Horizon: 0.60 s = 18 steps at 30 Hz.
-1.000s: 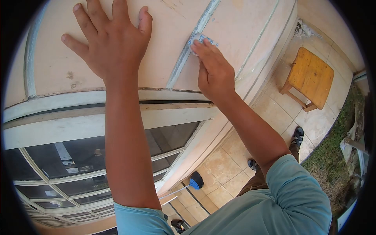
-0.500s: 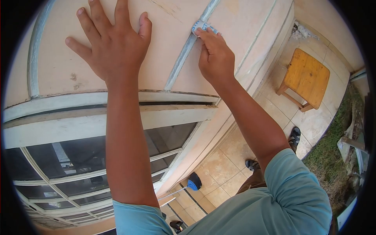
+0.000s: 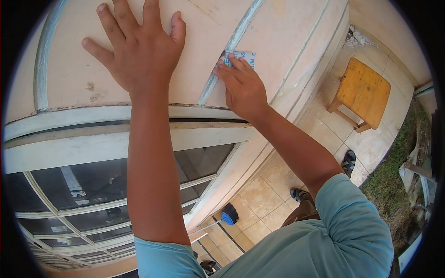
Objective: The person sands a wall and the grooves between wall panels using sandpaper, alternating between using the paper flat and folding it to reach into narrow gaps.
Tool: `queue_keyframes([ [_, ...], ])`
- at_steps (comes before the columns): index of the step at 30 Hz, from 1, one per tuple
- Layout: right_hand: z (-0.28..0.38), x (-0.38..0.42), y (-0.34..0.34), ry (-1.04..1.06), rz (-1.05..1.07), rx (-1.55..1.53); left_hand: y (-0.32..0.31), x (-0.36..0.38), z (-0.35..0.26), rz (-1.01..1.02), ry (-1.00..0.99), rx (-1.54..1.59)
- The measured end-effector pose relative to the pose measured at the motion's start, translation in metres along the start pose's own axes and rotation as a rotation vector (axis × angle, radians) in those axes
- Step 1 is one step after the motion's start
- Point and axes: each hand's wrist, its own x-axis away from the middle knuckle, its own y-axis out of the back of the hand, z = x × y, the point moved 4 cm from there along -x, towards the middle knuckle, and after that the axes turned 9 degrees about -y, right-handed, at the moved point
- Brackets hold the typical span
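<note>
My left hand [image 3: 139, 51] lies flat with spread fingers on the beige wall panel [image 3: 79, 60] above a window. My right hand [image 3: 241, 85] presses a small sheet of sandpaper [image 3: 242, 57], white-backed with blue print, against the wall beside a pale raised moulding strip [image 3: 222, 60]. My fingers cover most of the sheet; only its top edge shows.
Below is a white window frame [image 3: 92, 143] with dark glass panes. Far below on the tiled floor stand a wooden stool [image 3: 364, 88] and a blue broom head [image 3: 230, 214]. My sandalled feet [image 3: 348, 162] show near the grass edge [image 3: 394, 185].
My right hand slid up along the moulding strip with the sandpaper, then came back down and to the left. My left hand stayed pressed on the wall.
</note>
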Motion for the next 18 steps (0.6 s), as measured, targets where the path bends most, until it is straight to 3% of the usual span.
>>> queue_keyframes([
  [3, 0.036, 0.038, 0.006, 0.131, 0.158, -0.071, 0.003, 0.0, 0.003, 0.034, 0.038, 0.04],
  [5, 0.036, 0.045, 0.016, 0.001, 0.324, -0.155, 0.008, 0.001, 0.008, 0.093, 0.022, 0.518],
  [6, 0.028, 0.049, 0.02, -0.163, 0.265, -0.203, 0.004, 0.0, 0.006, 0.093, 0.023, 0.517],
  [7, 0.025, 0.048, 0.023, -0.163, 0.267, -0.206, 0.001, -0.002, 0.002, 0.05, 0.023, 0.266],
  [8, 0.007, 0.051, 0.023, -0.658, 0.24, -0.614, 0.0, -0.001, 0.0, 0.011, 0.018, 0.017],
  [9, -0.005, 0.062, 0.019, -1.155, 0.191, -1.013, -0.002, 0.001, 0.001, 0.017, 0.015, 0.018],
  [10, -0.004, 0.058, 0.023, -1.323, 0.21, -1.136, -0.002, 0.001, 0.001, 0.008, 0.011, 0.015],
  [13, -0.005, 0.052, 0.028, -1.501, 0.244, -1.317, 0.002, 0.0, 0.0, 0.001, 0.022, 0.042],
  [18, -0.005, 0.05, 0.027, -1.445, 0.345, -1.457, 0.0, 0.0, 0.0, 0.01, 0.024, 0.051],
])
